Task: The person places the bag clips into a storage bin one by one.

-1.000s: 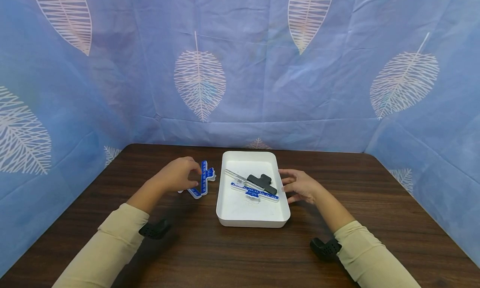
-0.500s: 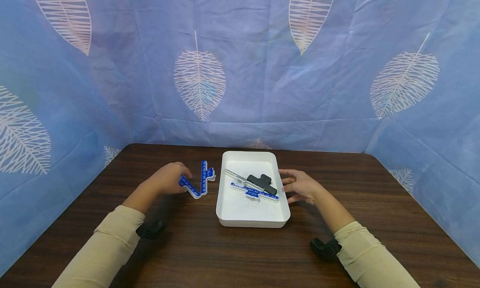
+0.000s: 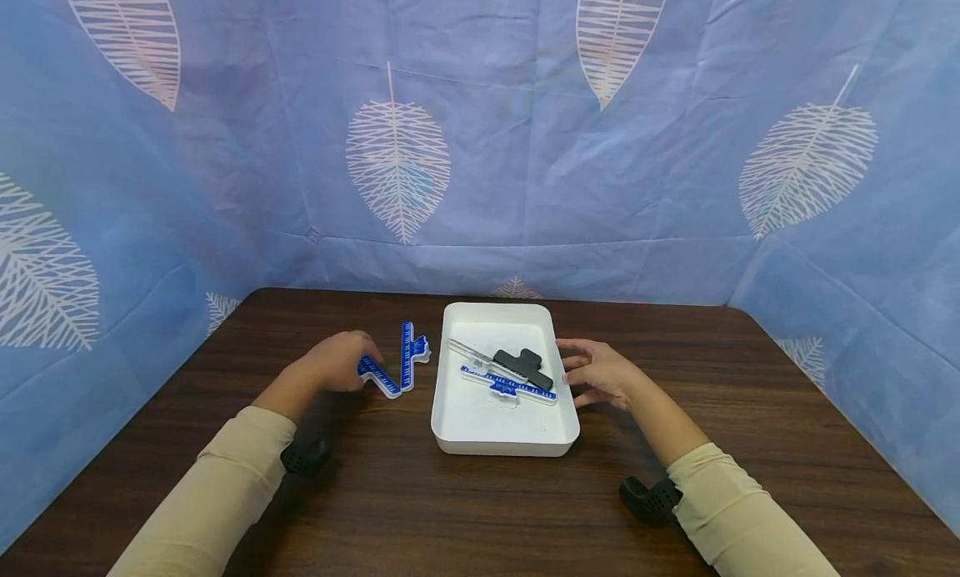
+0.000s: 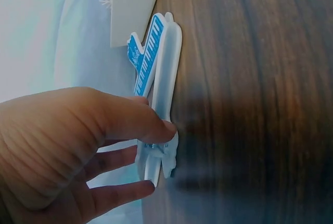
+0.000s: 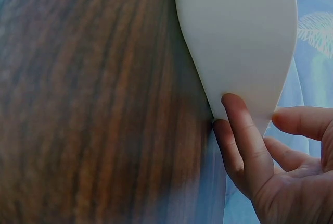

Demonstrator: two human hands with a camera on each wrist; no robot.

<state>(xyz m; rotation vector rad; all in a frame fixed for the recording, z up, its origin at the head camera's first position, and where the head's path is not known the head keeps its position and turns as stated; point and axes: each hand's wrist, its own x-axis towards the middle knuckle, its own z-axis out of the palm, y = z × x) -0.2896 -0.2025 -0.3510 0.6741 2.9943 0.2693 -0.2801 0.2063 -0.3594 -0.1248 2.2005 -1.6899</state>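
My left hand (image 3: 336,363) pinches a blue-and-white piano-key clip (image 3: 381,378) lying on the table. In the left wrist view its thumb presses one side of that clip (image 4: 167,73), fingertips on the other side. A second such clip (image 3: 407,356) lies just to the right, the two almost touching at their near ends. My right hand (image 3: 602,373) touches the right side of a white tray (image 3: 504,447). Its fairly straight fingers rest on the tray wall (image 5: 239,41) in the right wrist view. The tray holds another blue-and-white clip (image 3: 517,387), a black clip (image 3: 525,367) and a slim, pale item (image 3: 480,356).
Brown wood-grain table (image 3: 480,510) runs beneath everything. A blue cloth with white leaf prints (image 3: 480,185) encloses the back and both sides. Black wrist devices (image 3: 651,499) sit on both forearms.
My left hand has dropped from above the clips, drawn slightly left and taken hold of the nearer blue-and-white clip. The right hand and the tray have stayed put.
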